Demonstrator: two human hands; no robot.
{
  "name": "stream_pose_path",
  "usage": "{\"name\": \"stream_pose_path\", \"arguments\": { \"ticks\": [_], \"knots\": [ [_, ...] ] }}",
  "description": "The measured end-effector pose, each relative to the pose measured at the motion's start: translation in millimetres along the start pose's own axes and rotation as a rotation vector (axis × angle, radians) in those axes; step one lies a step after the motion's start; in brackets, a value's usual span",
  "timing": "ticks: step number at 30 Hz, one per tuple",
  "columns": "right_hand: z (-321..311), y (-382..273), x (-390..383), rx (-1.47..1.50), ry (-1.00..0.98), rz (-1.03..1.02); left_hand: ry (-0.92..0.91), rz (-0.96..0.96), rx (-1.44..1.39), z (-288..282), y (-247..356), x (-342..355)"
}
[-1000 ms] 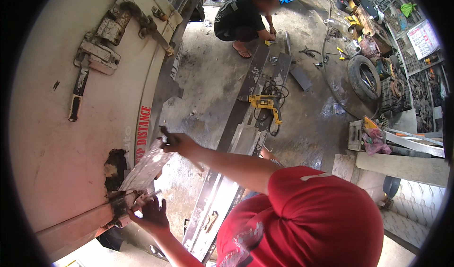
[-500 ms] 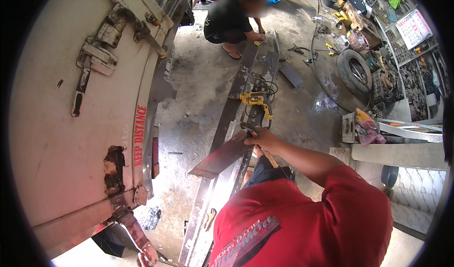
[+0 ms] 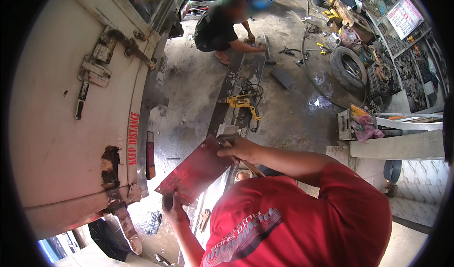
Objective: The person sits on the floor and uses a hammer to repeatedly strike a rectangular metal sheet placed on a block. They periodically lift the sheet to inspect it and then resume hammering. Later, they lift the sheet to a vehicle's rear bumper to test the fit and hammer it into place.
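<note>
A flat red metal plate (image 3: 196, 170), scuffed and dusty, is held tilted in front of my chest. My left hand (image 3: 174, 211) grips its lower corner from beneath. My right hand (image 3: 242, 148) holds its upper corner, next to a grey metal piece (image 3: 227, 133); a wooden handle (image 3: 251, 166) runs under that hand, and I cannot tell what tool it belongs to. The plate hangs just right of the white truck body (image 3: 66, 139), near its rusted hole (image 3: 111, 165), without touching it.
Long steel beams (image 3: 235, 84) lie on the concrete floor with a yellow power drill (image 3: 243, 101) and cable on them. Another person (image 3: 218, 26) crouches at their far end. A tyre (image 3: 350, 68), cluttered shelves (image 3: 406, 63) and a concrete ledge (image 3: 402, 146) are at right.
A second ago both hands worked at the truck's rusted lower corner. The red plate has come away from the truck and now sits tilted between both hands.
</note>
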State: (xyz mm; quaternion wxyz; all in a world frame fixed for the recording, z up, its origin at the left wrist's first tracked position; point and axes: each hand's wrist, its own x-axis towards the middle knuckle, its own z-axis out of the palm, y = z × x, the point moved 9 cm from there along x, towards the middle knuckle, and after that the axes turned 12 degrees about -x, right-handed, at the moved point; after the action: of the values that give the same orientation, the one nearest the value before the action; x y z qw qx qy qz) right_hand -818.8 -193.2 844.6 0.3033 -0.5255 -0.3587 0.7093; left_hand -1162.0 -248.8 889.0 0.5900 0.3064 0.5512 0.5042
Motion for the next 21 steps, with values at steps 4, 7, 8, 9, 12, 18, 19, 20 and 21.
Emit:
{"name": "stream_pose_path", "arguments": {
  "ticks": [4,7,8,9,12,18,19,20,21],
  "knots": [
    [-42.7,3.1,-21.4,0.005,-0.042,0.027,0.008,-0.068,-0.172,60.2,-11.3,-11.0],
    [-82.5,3.9,-56.6,0.027,-0.065,0.043,0.011,-0.212,-0.291,101.7,-25.6,-20.3],
    [-96.9,4.3,-70.6,0.031,-0.063,0.044,0.005,-0.232,-0.275,114.4,-28.8,-22.6],
    [-115.9,15.2,-82.2,0.041,-0.060,0.055,-0.008,-0.255,-0.260,133.0,-31.6,-23.5],
    [-172.1,39.7,-125.6,0.064,0.035,0.113,-0.013,-0.300,-0.187,163.2,-45.8,-26.6],
    [-357.1,222.1,-220.1,-0.206,0.543,0.276,-0.064,-0.295,-0.146,212.3,-72.7,-27.2],
    [-384.2,260.7,-244.1,-0.249,0.609,0.291,-0.064,-0.309,-0.140,222.0,-75.4,-30.3],
    [-406.2,294.8,-270.3,-0.309,0.667,0.356,-0.053,-0.315,-0.112,227.3,-77.9,-32.2],
    [-425.2,323.0,-295.3,-0.374,0.720,0.418,-0.038,-0.318,-0.086,229.2,-80.5,-33.4]
  ]
}}
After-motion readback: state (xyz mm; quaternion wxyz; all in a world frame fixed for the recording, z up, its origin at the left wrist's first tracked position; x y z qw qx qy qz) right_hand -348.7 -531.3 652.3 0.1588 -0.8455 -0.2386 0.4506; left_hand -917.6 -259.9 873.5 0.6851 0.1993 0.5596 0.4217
